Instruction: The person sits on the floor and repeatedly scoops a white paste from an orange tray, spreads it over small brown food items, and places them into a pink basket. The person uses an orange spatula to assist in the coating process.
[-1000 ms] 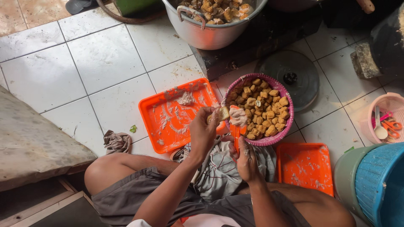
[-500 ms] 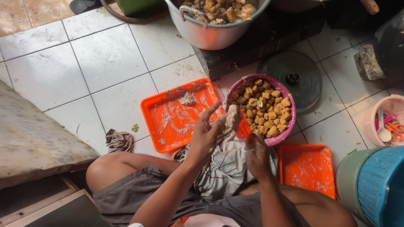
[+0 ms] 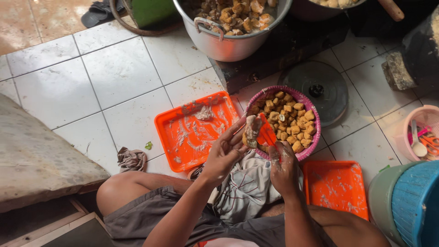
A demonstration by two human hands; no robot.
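A: Head view, looking down. The person sits on the tiled floor (image 3: 119, 73). The left hand (image 3: 224, 153) grips a tofu piece (image 3: 251, 131), fingers curled round it, just in front of the pink basket (image 3: 311, 137).

B: And the right hand (image 3: 282, 167)?

A: It's closed on an orange scraper (image 3: 266, 132), blade pressed against the tofu piece w/ pale paste on it. Paste also smeared over the fingers (image 3: 274, 153).

B: What's in the basket?

A: Lots of fried tofu cubes (image 3: 288, 119), golden brown.

B: Other stuff nearby?

A: An orange tray (image 3: 183, 137) w/ paste smears, left of the basket and touching its rim. A second orange tray (image 3: 336, 187) by the person's right knee. A striped cloth (image 3: 247, 192) lies on the lap under both hands. A big metal pot (image 3: 228, 41) of tofu stands at the top, a round grey lid (image 3: 338, 96) beside the basket, and a blue bucket (image 3: 418, 206) at the right edge.
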